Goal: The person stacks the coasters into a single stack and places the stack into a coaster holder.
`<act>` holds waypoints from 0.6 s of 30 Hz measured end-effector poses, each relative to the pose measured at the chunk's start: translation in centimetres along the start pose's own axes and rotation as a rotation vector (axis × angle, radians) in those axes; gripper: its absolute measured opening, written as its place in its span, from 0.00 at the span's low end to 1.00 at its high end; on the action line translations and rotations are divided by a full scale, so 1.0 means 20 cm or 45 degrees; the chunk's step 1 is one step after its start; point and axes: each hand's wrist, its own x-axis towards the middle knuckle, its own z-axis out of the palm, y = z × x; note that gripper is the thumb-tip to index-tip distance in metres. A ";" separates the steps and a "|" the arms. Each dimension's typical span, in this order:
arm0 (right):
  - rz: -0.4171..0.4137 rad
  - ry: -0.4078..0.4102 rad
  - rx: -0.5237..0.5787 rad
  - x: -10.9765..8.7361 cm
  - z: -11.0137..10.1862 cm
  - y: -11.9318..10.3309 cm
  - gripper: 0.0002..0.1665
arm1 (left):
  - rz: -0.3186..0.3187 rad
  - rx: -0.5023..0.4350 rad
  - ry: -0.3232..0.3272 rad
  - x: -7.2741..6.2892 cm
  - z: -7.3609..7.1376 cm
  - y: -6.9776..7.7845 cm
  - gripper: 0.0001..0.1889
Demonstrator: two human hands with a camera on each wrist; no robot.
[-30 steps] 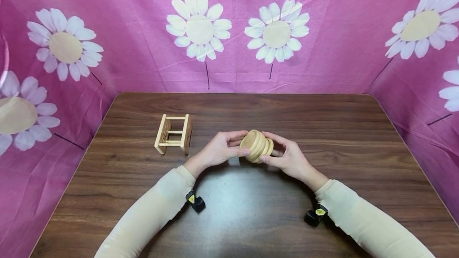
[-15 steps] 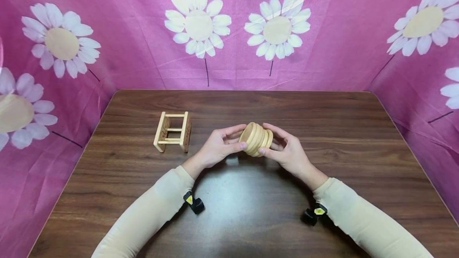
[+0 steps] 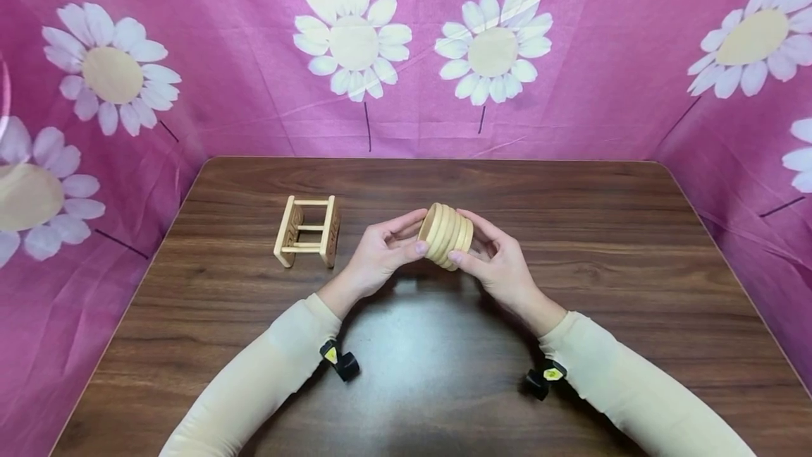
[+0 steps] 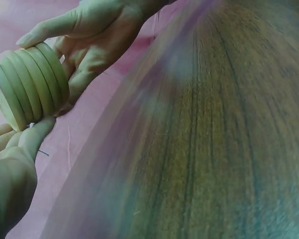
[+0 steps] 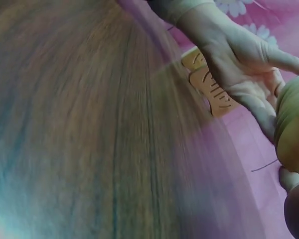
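Observation:
A stack of several round wooden coasters [image 3: 446,236] is held on its side above the table, between both hands. My left hand [image 3: 378,254] grips its left end, thumb in front and fingers behind. At the other end my right hand [image 3: 501,259] holds the coasters the same way. In the left wrist view the coasters [image 4: 31,87] lie nearly flush against each other, their edges lined up. The right wrist view shows the stack [image 5: 294,129] cut off by the frame's edge. A small wooden rack [image 3: 307,231] with carved sides stands to the left of the hands.
The dark wood-grain table [image 3: 406,386] spreads around the hands. Behind it and at both sides hangs a pink cloth [image 3: 254,55] with large white daisies. Black wrist cameras [image 3: 342,364] hang below the sleeves.
Both hands have lifted the coaster stack slightly up and to the left in the head view. The coasters, uneven before, now sit more evenly aligned. The rack stays where it was.

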 end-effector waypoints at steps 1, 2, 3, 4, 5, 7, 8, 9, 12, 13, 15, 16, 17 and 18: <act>-0.006 -0.005 0.021 0.00 0.01 0.00 0.42 | 0.008 -0.001 -0.001 0.00 0.00 0.00 0.70; -0.012 -0.008 0.040 0.00 0.01 0.00 0.42 | 0.014 0.000 -0.003 0.00 0.00 0.01 0.70; -0.021 -0.011 0.060 0.00 0.02 0.01 0.42 | 0.020 0.001 -0.005 0.00 -0.01 0.01 0.70; -0.033 -0.010 0.072 0.00 0.02 0.01 0.42 | 0.025 0.003 -0.007 0.00 -0.01 0.01 0.69; -0.044 -0.010 0.078 0.00 0.02 0.01 0.42 | 0.029 0.007 -0.012 0.00 -0.01 0.01 0.69; -0.060 -0.016 0.080 0.00 0.02 0.01 0.42 | 0.027 0.031 -0.019 0.00 -0.02 0.02 0.68; -0.065 -0.022 0.073 0.00 0.02 0.01 0.43 | 0.024 0.054 -0.024 0.00 -0.02 0.03 0.68; -0.069 -0.032 0.067 0.00 0.02 0.01 0.43 | 0.022 0.075 -0.035 0.00 -0.03 0.04 0.67; -0.073 -0.079 0.052 0.01 0.02 0.00 0.44 | 0.015 0.172 -0.068 -0.01 -0.06 0.07 0.61; -0.078 -0.095 0.040 0.01 0.02 -0.01 0.45 | 0.014 0.209 -0.082 -0.02 -0.06 0.09 0.56; -0.082 -0.128 0.026 0.01 0.02 -0.02 0.45 | 0.010 0.271 -0.112 -0.02 -0.08 0.12 0.48; -0.086 -0.145 0.018 0.02 0.02 -0.03 0.46 | 0.005 0.302 -0.121 -0.03 -0.09 0.13 0.44; -0.088 -0.161 0.010 0.02 0.02 -0.04 0.46 | -0.002 0.324 -0.133 -0.03 -0.10 0.15 0.42; -0.091 -0.177 0.000 0.03 0.03 -0.04 0.47 | -0.011 0.343 -0.145 -0.04 -0.11 0.16 0.41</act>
